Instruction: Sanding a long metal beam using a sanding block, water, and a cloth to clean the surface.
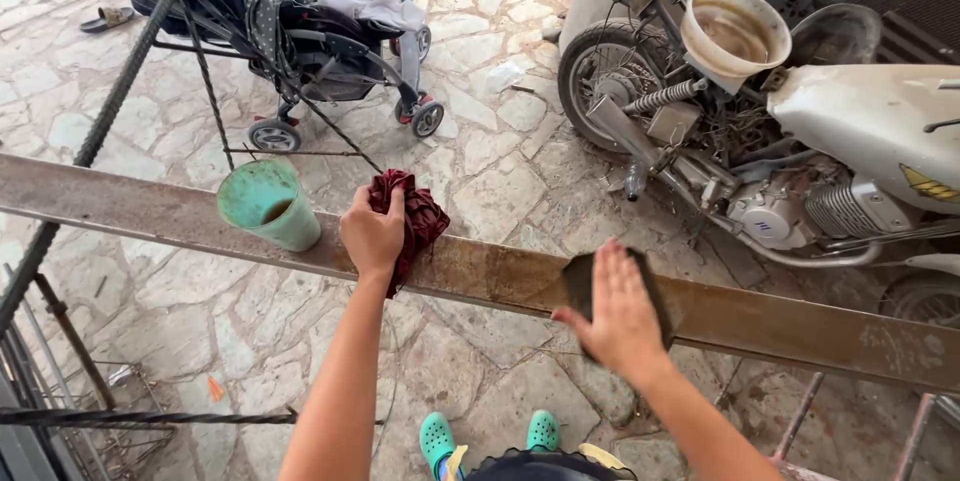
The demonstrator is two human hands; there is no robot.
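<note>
Across the middle of the view runs the rusty steel beam [480, 276], my landmark for every position below. Beyond the beam, to the right, stands a white motorcycle [800, 141] with a pale bucket [735, 36] perched on it; beyond the beam, to the left, a dark stroller [320, 31]. On the beam's left stretch stands a green plastic cup [268, 206] with brownish liquid inside.

I hold a dark red rag [415, 221] against the beam's top face just right of the cup, my left hand [372, 236] clenched around its bunched cloth. Further right along the beam, my right hand [620, 311] lies flat, fingers spread and extended, pressing a dark abrasive pad [582, 286] onto the metal.

As I judge it, the rubbing goes best with even palm pressure, strokes running lengthwise along the beam, the rag following to lift loosened rust. Keep strokes clear of the cup; a knock could tip it.
</note>
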